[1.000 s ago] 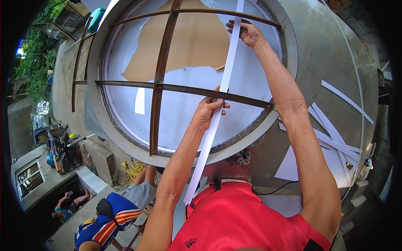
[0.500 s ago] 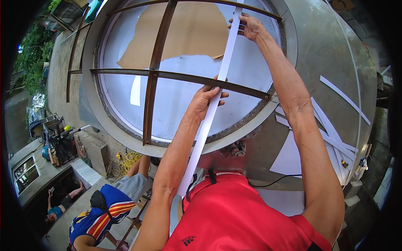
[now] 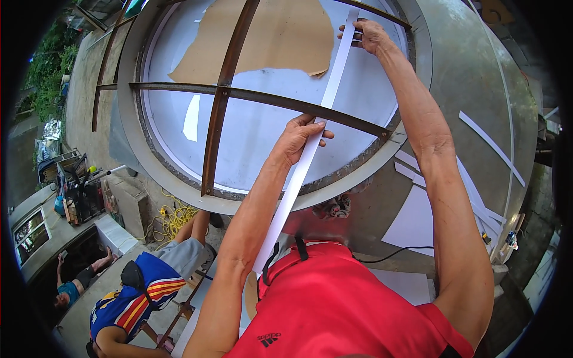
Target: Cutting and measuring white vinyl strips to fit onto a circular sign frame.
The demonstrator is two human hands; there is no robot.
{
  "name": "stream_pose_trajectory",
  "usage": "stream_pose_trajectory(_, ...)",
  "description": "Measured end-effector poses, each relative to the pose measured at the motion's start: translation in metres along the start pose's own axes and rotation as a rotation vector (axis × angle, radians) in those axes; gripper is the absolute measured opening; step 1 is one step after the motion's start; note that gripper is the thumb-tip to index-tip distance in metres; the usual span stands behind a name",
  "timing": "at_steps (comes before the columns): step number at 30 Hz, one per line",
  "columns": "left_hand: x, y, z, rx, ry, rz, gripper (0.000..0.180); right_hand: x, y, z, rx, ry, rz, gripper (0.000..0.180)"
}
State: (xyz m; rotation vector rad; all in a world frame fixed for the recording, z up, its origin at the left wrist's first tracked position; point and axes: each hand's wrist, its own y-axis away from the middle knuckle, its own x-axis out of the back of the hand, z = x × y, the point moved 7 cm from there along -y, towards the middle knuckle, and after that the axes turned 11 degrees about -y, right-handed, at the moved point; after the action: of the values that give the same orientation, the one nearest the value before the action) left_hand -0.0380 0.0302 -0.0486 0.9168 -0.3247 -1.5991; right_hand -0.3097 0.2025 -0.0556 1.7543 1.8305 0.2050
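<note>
A long, narrow white strip [image 3: 292, 186] runs from my waist out over a large round frame [image 3: 161, 190], passing beneath its near crossbar. My left hand [image 3: 298, 140] is closed on the strip's middle, thumb on top, just on the near side of that rusty brown crossbar [image 3: 274, 99]. Farther out, my right hand [image 3: 373, 37] pinches the strip close to its far end, inside the ring. A pale panel [image 3: 262, 161] fills the ring behind the bars, with a torn brown sheet [image 3: 280, 37] lying on it.
Cut white strips [image 3: 490, 146] and a white sheet [image 3: 412, 224] lie to the right, beside a black cable [image 3: 388, 258]. At the lower left a person in a blue vest [image 3: 140, 286] bends near a yellow cord [image 3: 176, 216]. Another person [image 3: 77, 286] lies in a doorway.
The ring sits slightly higher in the picture. Both hands still hold the strip and are a little nearer me relative to the bars. The strip's far end now shows beyond my right hand.
</note>
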Motion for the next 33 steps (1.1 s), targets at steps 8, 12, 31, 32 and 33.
stream_pose_trajectory(8,-0.004,-0.001,-0.007,-0.031,0.035,0.021,0.038,0.006,0.007,-0.003,-0.093,-0.012,-0.054,0.032)
stream_pose_trajectory(12,-0.006,0.000,-0.001,-0.035,0.017,-0.003,0.044,-0.002,0.006,-0.015,-0.098,0.205,-0.025,0.032)
stream_pose_trajectory(31,0.001,-0.003,-0.003,-0.088,0.018,0.000,0.029,-0.006,0.003,0.003,-0.119,0.170,0.010,0.035)
stream_pose_trajectory(32,0.003,-0.004,-0.003,-0.095,0.015,0.012,0.029,-0.007,0.002,0.005,-0.126,0.153,0.016,0.035)
stream_pose_trajectory(33,0.004,-0.003,-0.003,-0.098,0.014,0.025,0.029,-0.008,0.002,0.008,-0.138,0.135,0.023,0.036)
